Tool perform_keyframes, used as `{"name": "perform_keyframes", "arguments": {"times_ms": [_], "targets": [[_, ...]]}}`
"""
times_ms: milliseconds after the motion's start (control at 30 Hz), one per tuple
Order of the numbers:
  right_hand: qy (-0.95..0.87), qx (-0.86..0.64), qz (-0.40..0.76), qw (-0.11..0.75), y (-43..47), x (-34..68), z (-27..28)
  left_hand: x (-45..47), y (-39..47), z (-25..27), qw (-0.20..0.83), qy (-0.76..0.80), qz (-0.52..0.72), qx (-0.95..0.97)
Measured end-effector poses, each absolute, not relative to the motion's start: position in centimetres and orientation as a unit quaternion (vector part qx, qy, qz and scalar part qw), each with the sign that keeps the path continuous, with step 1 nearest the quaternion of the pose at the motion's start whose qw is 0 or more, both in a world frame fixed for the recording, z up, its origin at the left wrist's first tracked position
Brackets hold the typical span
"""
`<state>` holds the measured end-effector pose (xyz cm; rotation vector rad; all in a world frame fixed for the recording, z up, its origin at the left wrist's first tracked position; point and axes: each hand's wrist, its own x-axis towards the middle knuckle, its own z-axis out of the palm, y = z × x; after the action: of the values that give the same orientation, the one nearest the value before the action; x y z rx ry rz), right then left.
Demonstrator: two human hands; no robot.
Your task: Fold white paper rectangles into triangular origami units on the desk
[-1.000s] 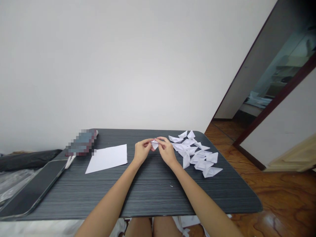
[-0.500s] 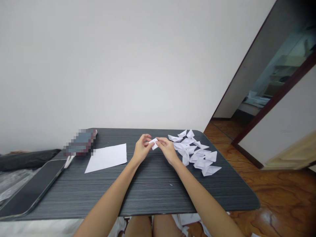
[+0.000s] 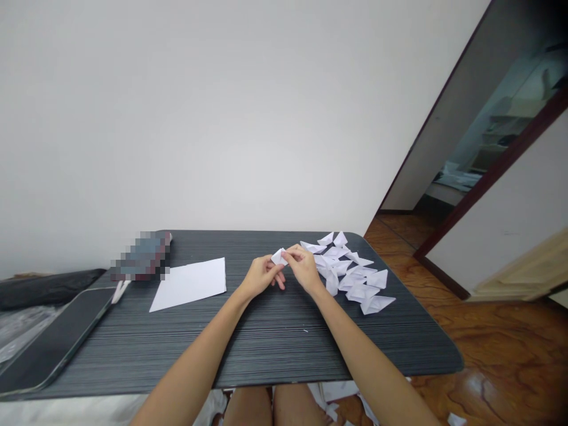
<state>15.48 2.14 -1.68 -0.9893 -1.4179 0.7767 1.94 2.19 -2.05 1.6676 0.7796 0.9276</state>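
A small folded piece of white paper (image 3: pixel 279 257) is held up over the dark table between my two hands. My left hand (image 3: pixel 261 276) grips its lower left side, thumb on top, with other fingers stretched out below. Fingers of my right hand (image 3: pixel 303 264) pinch the paper's right side and cover part of it. Just right of that hand, several folded white paper boats (image 3: pixel 362 292) lie in a loose group. To the left lies a flat stack of white paper (image 3: pixel 190 285).
The dark table (image 3: pixel 275 355) stands against a white wall. At its left are a phone-like black device (image 3: pixel 57 337), a blurred-out object (image 3: pixel 144 254) with a white cable (image 3: pixel 120 290), and a black bag-like item (image 3: pixel 48 289). Paper scraps (image 3: pixel 456 419) lie on the wooden floor.
The folded paper has turned and tipped slightly in my hands. My left hand has shifted lower, its fingers now extending beneath the paper. The right hand still pinches it.
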Motion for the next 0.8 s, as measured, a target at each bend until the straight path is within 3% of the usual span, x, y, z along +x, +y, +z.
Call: {"name": "perform_keyframes", "arguments": {"times_ms": [133, 433, 600, 700, 800], "targets": [[-0.6, -0.382, 0.44, 0.548, 2.0, 15.6, -1.3, 1.7, 2.1, -1.6, 0.54, 0.298, 0.364, 0.698], [-0.582, -0.365, 0.458, 0.565, 1.7, 15.5, -1.0, 2.0, 1.5, -1.3, 0.563, 0.308, 0.345, 0.685], [-0.623, -0.39, 0.435, 0.521, 2.3, 15.9, -1.3, 1.3, 1.9, -1.5, 0.399, 0.38, 0.359, 0.754], [-0.68, -0.412, 0.356, 0.491, 2.4, 16.3, -1.4, 0.8, 2.2, -1.5, 0.238, 0.414, 0.398, 0.783], [-0.721, -0.423, 0.272, 0.476, 2.2, 16.4, -1.5, 0.8, 2.3, -1.5, 0.146, 0.408, 0.441, 0.786]]}}
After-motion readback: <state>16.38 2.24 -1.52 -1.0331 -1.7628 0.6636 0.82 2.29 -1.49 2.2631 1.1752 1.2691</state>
